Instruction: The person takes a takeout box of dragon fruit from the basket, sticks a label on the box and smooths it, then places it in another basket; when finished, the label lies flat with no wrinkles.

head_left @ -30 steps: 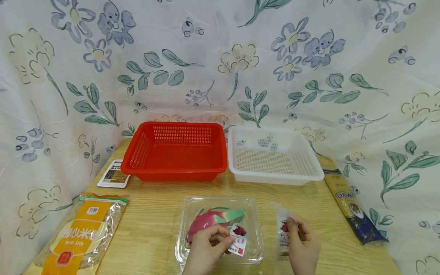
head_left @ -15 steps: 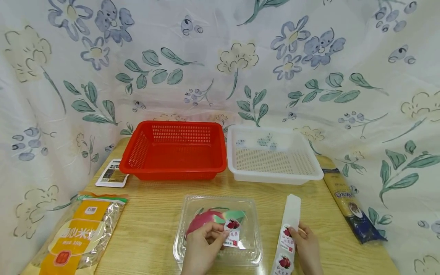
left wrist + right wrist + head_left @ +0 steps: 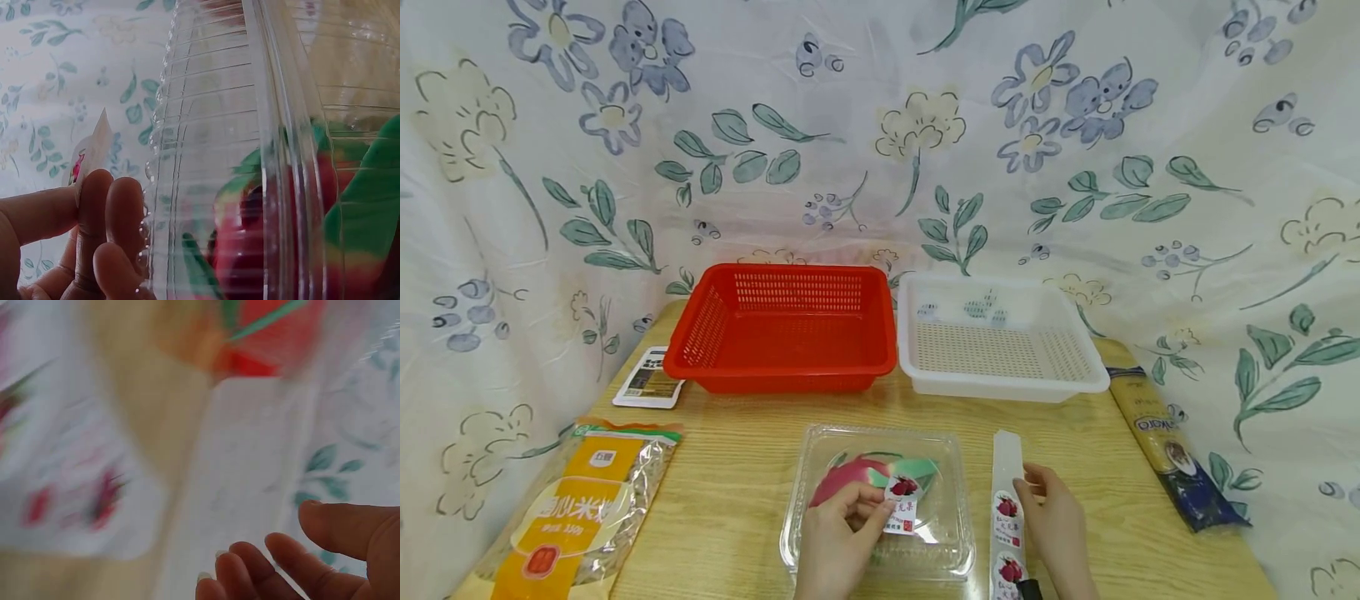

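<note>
My left hand (image 3: 841,533) pinches a dragon fruit sticker (image 3: 901,507) between thumb and forefinger, above the lid of a clear plastic clamshell box (image 3: 953,542). Inside the box lies a pink and green dragon fruit (image 3: 850,473). From the left wrist, the sticker (image 3: 94,150) appears nearly edge-on, with the box wall (image 3: 206,125) beside the fingers. To the right of the box, a white strip of stickers (image 3: 1006,475) lies lengthwise. My right hand (image 3: 1056,521) is at the strip's right edge, and the right wrist view shows its thumb (image 3: 344,528) and fingers apart, holding nothing.
Behind stand a red basket (image 3: 775,379) and a white basket (image 3: 1000,387), side by side. A bag of rice noodles (image 3: 561,517) lies at left, with a flat white packet (image 3: 651,379) behind it. A gold and blue packet (image 3: 1172,450) lies along the right edge.
The strip has swung upright from edge-on, then shifted left and straightened, and my right hand has let go of it. The pinched sticker has risen slightly over the lid.
</note>
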Tool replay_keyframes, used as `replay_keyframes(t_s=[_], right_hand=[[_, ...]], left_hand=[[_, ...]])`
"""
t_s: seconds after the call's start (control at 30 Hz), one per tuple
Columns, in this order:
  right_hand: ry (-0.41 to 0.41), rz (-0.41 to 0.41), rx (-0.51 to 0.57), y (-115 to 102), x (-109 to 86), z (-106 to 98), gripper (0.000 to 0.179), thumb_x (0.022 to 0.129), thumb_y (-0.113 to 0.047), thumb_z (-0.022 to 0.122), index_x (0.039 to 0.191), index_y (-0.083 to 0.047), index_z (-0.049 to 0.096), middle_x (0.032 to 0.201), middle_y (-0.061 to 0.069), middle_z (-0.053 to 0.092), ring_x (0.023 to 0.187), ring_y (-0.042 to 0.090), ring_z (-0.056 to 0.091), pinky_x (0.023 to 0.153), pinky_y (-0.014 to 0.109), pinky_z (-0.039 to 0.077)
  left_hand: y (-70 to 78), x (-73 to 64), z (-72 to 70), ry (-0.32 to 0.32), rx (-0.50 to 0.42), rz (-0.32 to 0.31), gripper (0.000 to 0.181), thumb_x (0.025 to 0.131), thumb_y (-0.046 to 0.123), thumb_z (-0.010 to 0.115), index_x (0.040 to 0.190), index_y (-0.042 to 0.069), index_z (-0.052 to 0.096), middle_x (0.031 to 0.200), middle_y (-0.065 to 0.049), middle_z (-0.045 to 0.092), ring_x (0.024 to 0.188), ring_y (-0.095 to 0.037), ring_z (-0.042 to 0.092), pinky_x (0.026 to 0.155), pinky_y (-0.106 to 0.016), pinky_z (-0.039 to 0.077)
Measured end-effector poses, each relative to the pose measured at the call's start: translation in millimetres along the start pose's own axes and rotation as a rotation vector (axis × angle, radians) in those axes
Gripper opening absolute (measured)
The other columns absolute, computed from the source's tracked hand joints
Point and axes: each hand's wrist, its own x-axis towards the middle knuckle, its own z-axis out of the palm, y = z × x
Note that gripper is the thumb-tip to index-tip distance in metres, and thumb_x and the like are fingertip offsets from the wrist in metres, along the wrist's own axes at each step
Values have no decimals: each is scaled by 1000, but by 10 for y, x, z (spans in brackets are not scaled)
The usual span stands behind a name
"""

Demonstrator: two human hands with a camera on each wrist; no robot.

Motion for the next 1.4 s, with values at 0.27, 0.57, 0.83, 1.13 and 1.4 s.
replay_keyframes(t_s=[0.27,0.57,0.83,1.13,1.4], right_hand=[[-148,-198,220,-793,-89,-97,21,94,-19,64,111,-10,70,101,6,73,84,11,66,66,19,53],[-557,-473,271,-1188,-85,-81,26,89,-25,70,108,-7,68,94,5,70,81,4,63,71,23,54],[-656,-487,204,-1282,19,12,5,87,-13,71,88,-9,69,83,1,69,73,0,60,65,19,52],[-783,-467,174,-1293,242,143,6,84,-7,72,83,-3,67,74,4,67,63,4,57,56,17,48],[-854,-443,206,-1289,333,207,9,82,-4,73,84,1,66,75,8,67,63,6,58,55,19,50]], left_hand=[[15,-4,-4,20,27,-5,12,82,24,77,84,13,71,67,5,71,52,5,51,52,-15,45],[25,-4,-22,59,142,9,13,82,28,77,83,17,71,67,10,71,53,7,50,52,-15,42],[2,-8,-16,129,251,79,11,80,28,78,81,20,70,65,12,70,54,6,51,52,-15,40],[-70,9,59,357,703,417,32,60,30,90,82,18,70,60,9,67,45,-2,42,45,-14,28],[-81,15,113,395,814,461,40,52,38,91,80,22,68,55,13,59,48,-4,45,50,-16,25]])
